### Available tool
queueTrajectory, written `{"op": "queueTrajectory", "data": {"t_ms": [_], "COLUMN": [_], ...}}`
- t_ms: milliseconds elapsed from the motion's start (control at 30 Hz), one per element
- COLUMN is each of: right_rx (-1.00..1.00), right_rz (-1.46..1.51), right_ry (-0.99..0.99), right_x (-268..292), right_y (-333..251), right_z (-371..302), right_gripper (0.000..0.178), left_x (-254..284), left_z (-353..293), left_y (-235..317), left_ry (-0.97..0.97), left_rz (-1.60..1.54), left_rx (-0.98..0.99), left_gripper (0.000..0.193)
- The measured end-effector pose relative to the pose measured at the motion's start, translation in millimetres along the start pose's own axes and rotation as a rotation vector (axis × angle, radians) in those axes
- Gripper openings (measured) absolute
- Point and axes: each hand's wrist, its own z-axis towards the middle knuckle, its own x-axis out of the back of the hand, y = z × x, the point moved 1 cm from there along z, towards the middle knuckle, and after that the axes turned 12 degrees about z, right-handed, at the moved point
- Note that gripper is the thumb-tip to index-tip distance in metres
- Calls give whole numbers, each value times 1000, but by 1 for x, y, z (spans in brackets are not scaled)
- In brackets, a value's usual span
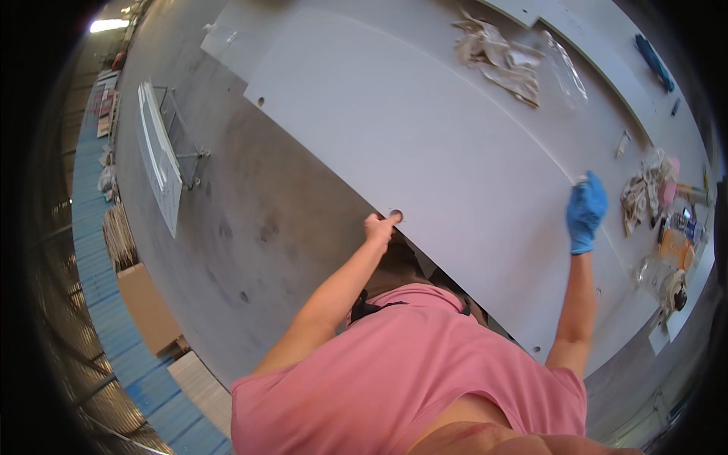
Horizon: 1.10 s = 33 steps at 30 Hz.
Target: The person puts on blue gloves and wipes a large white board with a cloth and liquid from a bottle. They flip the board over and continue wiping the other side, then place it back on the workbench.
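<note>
A large pale grey-white panel [440,159] with small round holes near its edge lies across the work surface before me. My bare left hand [381,227] grips the panel's near edge, its thumb at one of the holes. Farther right, my right hand [586,206] wears a blue glove and is closed over the panel's far side. A small whitish bit shows at its fingertips, too little to name. Beyond the panel lie a crumpled beige rag [497,57] and a clear plastic bottle [563,70]. A small white tube [623,144] rests past the gloved hand.
On the right are another rag [644,193], several bottles including an orange-labelled one [675,249], and a dark blue glove [654,62] at the far side. A rack with white sheets [159,152] stands on the floor to the left. Cardboard [148,309] lies along the wall.
</note>
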Motion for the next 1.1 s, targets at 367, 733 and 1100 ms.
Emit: {"op": "queueTrajectory", "data": {"t_ms": [367, 733, 1100], "right_rx": [209, 214, 16], "right_rz": [487, 841, 271], "right_ry": [-400, -483, -229], "right_x": [-197, -286, -336], "right_y": [-429, -575, -478], "right_z": [90, 190, 182], "right_gripper": [12, 30, 43], "left_x": [130, 271, 371], "left_z": [59, 196, 377], "left_y": [88, 137, 216], "left_ry": [-85, -531, 458], "left_rz": [-221, -644, -446], "left_rx": [-498, -160, -264], "left_gripper": [41, 16, 17]}}
